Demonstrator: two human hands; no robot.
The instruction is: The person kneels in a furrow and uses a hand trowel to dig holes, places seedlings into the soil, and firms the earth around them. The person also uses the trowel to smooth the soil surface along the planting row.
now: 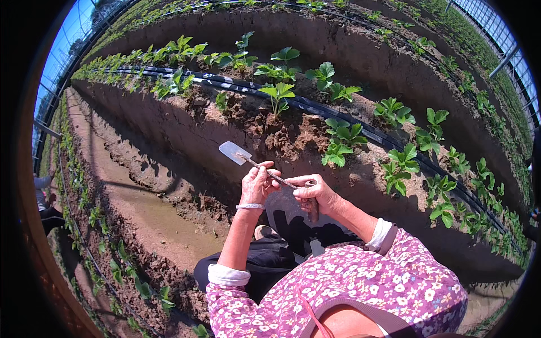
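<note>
A small hand trowel with a flat metal blade [231,152] is held in front of me, its blade pointing to the upper left. My left hand [258,184] pinches the thin, soil-stained shaft just behind the blade. At the other end, my right hand [318,195] grips the trowel's brown handle [312,208], which sits crosswise to the shaft. The blade is apart from the soil. Just beyond my hands rises a soil bed, where a young strawberry plant [277,98] stands in crumbly, dug-up earth [291,135].
Paired black irrigation hoses [317,109] run along the bed between rows of strawberry plants [341,141]. A sunken soil path [169,224] lies to the left, with another planted row beyond it. Part of another person [47,207] shows at the far left edge.
</note>
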